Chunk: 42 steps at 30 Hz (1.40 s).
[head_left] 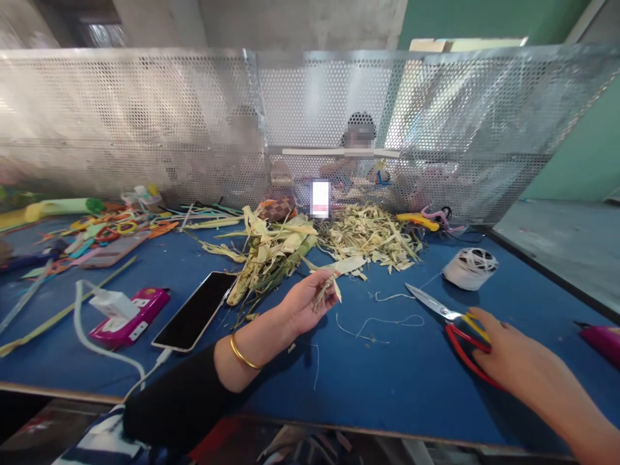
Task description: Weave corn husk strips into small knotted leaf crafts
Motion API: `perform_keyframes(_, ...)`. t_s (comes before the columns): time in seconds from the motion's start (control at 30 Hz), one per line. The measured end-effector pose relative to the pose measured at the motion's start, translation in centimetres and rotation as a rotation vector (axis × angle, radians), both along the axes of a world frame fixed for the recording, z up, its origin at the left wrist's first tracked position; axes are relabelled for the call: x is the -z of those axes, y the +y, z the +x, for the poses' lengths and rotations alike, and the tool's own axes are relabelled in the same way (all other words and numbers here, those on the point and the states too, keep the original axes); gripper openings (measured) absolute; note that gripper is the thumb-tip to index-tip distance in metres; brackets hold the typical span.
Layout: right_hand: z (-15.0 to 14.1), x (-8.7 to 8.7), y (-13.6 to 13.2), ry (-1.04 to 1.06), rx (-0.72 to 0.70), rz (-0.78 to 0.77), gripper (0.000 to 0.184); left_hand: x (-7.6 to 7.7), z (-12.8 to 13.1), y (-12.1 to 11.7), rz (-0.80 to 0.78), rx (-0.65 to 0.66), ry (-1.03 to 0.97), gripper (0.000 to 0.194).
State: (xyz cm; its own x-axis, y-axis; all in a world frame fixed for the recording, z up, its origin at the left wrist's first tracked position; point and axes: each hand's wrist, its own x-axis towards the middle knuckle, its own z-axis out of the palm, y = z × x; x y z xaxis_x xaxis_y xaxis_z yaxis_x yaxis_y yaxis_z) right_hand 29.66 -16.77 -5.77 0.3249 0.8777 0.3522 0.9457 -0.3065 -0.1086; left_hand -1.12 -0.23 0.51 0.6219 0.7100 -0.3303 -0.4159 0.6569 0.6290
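My left hand (312, 300) is closed around a small bundle of dry corn husk (346, 265), whose pale strips stick out past the fingertips. On the right, my right hand (504, 349) is at the handles of a pair of scissors (450, 315) with red and yellow grips. Their blades lie together and point to the upper left, low over the blue table (387, 394). A spool of white thread (469, 268) stands beyond the scissors. Loose thread (387, 321) lies between my two hands. Behind my left hand are a heap of corn husks (276, 252) and a pile of husk scraps (371, 236).
To the left lie a phone (196, 313) on a charging cable and a pink power strip (130, 316) with a white plug. Craft strips and coloured scissors (121, 227) crowd the far left. A perforated metal screen (194, 129) closes the back; people sit behind it.
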Motion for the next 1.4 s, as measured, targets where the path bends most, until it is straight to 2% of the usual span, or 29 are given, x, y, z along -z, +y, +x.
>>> perform_keyframes(0.1, -0.2, -0.6, -1.3, 0.074, 0.008, -0.072, 0.052, 0.1, 0.1, 0.0, -0.048, -0.012, -0.051, 0.015)
perform_keyframes(0.2, -2.8, -1.6, -1.4, 0.213, -0.159, 0.089, 0.057, 0.1, 0.1, -0.2, -0.080, 0.003, -0.071, 0.015)
perform_keyframes(0.27, -5.5, -2.3, -0.7, 0.330, -0.280, 0.144, 0.052, -0.1, 0.0, -0.4, -0.089, 0.018, -0.073, 0.016)
perform_keyframes(0.37, -9.4, -3.1, 1.3, 0.517, -0.382, 0.172, 0.042, -0.4, -0.1, -0.7, -0.089, 0.039, -0.077, 0.015)
perform_keyframes(0.43, -11.2, -3.5, 2.6, 0.551, -0.434, 0.206, 0.039, -0.6, -0.1, -0.9, -0.088, 0.051, -0.073, 0.014)
perform_keyframes(0.6, -12.4, -3.6, 4.0, 0.358, -0.440, 0.245, 0.043, -0.8, 0.0, -1.2, -0.109, 0.039, -0.040, 0.015)
perform_keyframes(0.73, -12.6, -3.3, 3.9, 0.220, -0.432, 0.219, 0.042, -0.7, 0.1, -1.5, -0.133, 0.005, -0.012, 0.012)
perform_keyframes(1.0, -13.3, -3.0, 3.6, -0.005, -0.403, 0.274, 0.040, -0.4, 0.4, -1.7, -0.145, -0.026, -0.052, 0.015)
perform_keyframes(1.13, -13.4, -3.0, 3.5, -0.057, -0.406, 0.275, 0.040, -0.5, 0.5, -1.8, -0.138, -0.004, -0.069, 0.016)
perform_keyframes(1.4, -13.8, -3.0, 3.7, -0.023, -0.433, 0.298, 0.039, -0.4, 0.5, -1.8, -0.106, -0.009, -0.046, 0.015)
